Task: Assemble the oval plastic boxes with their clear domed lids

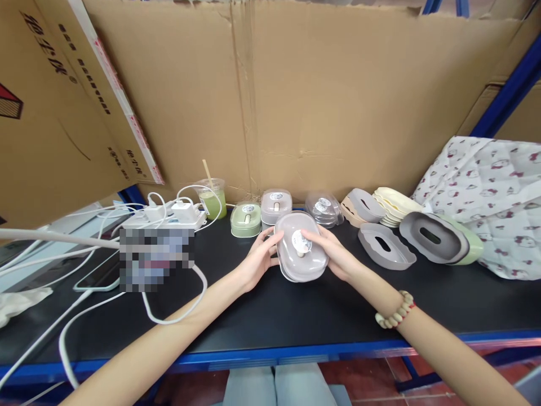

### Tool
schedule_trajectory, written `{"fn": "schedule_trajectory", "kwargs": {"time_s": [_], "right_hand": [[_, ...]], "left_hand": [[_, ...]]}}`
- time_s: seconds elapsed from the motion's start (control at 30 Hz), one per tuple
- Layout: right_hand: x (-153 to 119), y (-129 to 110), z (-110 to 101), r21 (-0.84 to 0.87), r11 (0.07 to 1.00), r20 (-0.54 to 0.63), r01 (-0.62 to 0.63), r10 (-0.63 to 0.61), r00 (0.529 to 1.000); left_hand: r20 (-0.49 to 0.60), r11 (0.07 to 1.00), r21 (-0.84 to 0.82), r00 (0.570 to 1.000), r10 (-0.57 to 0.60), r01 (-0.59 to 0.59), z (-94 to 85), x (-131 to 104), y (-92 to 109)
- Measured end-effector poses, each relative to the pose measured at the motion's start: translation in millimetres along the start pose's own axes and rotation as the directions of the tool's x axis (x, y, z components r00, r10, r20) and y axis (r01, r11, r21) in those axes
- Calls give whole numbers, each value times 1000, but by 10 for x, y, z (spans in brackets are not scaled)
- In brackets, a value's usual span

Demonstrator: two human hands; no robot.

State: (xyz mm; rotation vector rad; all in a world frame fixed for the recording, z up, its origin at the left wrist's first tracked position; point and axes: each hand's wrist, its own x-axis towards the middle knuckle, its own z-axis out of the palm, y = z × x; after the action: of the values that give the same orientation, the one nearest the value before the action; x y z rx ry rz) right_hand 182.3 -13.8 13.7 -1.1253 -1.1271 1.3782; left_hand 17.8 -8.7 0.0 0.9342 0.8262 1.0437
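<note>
Both hands hold a grey oval box with a clear lid (301, 256) over the black tabletop (270, 316). My left hand (257, 262) grips its left edge. My right hand (333, 254) grips its right side, with the thumb near a round white sticker on the lid. A bead bracelet (395, 313) sits on my right wrist. Behind the box stand a green lidded box (245, 220), a grey lidded box (276, 206) and a clear lid (324, 208).
Stacks of grey, cream and green oval trays (382, 245) (439, 237) lie right, beside a patterned cloth (490, 192). A green drink cup (211, 198), a power strip with chargers (169, 217), white cables and a phone (95, 279) lie left. Cardboard walls stand behind.
</note>
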Motion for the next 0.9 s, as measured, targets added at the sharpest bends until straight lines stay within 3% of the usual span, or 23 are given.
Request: {"fn": "schedule_trajectory", "kwargs": {"time_s": [0.1, 0.2, 0.5, 0.8, 0.9], "right_hand": [[14, 4, 5, 56, 998, -87, 13, -8, 996], [7, 2, 17, 29, 1000, -55, -11, 12, 998], [-1, -22, -32, -95, 984, 51, -154, 159, 986], [-11, -64, -44, -13, 992, 144, -123, 123, 982], [-7, -53, -57, -61, 987, 157, -145, 153, 976]], "left_hand": [[57, 997, 35, 996, -65, 63, 19, -13, -11], [132, 993, 68, 985, -109, 100, 36, -46, -14], [111, 993, 45, 988, -110, 105, -5, -18, -5], [119, 993, 9, 986, -115, 114, 26, -25, 64], [107, 990, 1, 984, -142, 142, 33, -14, 82]]}}
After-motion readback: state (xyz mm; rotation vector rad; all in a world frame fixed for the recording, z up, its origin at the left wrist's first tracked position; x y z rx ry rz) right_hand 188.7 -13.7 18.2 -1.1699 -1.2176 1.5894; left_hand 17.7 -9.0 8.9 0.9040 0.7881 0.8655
